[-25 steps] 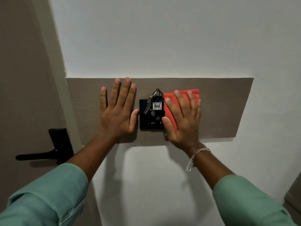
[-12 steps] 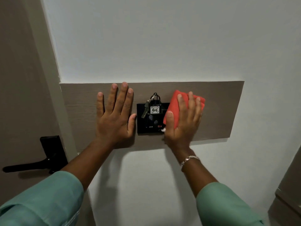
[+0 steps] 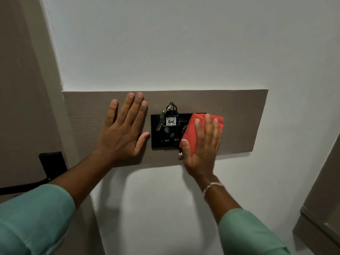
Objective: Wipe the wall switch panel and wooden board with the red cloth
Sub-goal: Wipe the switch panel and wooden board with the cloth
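A grey-brown wooden board (image 3: 239, 122) runs across the white wall. A black switch panel (image 3: 163, 142) is set in its middle, with a key and a tag marked 406 (image 3: 170, 120) hanging over it. My right hand (image 3: 202, 144) presses a folded red cloth (image 3: 191, 133) flat against the panel's right part, which the cloth and hand hide. My left hand (image 3: 123, 129) lies flat on the board just left of the panel, fingers spread, holding nothing.
A door with a black handle and lock plate (image 3: 52, 164) stands at the left, beside the wall's corner. A grey cabinet edge (image 3: 322, 208) shows at the lower right. White wall (image 3: 184, 43) lies above and below the board.
My right hand has turned more upright and slid the red cloth down and slightly left over the panel's right side. My left hand has stayed flat on the board.
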Demonstrator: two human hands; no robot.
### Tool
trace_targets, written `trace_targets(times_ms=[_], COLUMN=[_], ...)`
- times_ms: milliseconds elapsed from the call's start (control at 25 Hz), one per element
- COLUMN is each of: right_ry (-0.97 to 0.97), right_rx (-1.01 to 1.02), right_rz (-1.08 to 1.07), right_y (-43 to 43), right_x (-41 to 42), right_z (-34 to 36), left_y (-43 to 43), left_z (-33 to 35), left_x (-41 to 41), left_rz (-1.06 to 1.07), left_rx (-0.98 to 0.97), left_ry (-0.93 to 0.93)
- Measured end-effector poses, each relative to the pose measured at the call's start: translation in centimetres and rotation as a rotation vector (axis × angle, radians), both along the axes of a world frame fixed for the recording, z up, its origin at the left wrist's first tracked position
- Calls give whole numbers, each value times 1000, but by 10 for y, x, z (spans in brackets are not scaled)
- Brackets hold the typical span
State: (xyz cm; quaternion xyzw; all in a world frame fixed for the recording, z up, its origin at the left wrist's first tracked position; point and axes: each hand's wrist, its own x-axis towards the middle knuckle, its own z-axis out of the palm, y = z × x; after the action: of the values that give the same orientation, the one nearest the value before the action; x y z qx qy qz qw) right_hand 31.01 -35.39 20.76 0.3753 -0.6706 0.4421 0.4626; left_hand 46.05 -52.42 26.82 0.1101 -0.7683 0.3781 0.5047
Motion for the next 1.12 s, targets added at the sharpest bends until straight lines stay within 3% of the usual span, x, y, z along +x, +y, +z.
trace_targets(times_ms=[120, 240, 400, 520, 800, 1000, 1120], right_ry=[-235, -111, -493, -207, 84, -196, -46], right_rx=[-211, -117, -369, -58, 367, 201, 339], right_rz=[20, 61, 103, 90, -26, 100, 101], right_y=[-17, -15, -36, -20, 36, 30, 18], right_x=[25, 28, 53, 45, -1, 25, 41], right_z=[1, -13, -3, -39, -64, -60, -67], left_y=[-2, 0, -2, -2, -1, -1, -1], left_z=[0, -1, 1, -1, 0, 0, 0], left_x=[0, 0, 0, -1, 2, 2, 2], left_rz=[-15, -25, -38, -38, -28, -28, -30], left_rx=[-4, 2, 4, -17, -19, -20, -14], left_ry=[15, 13, 21, 24, 27, 32, 36])
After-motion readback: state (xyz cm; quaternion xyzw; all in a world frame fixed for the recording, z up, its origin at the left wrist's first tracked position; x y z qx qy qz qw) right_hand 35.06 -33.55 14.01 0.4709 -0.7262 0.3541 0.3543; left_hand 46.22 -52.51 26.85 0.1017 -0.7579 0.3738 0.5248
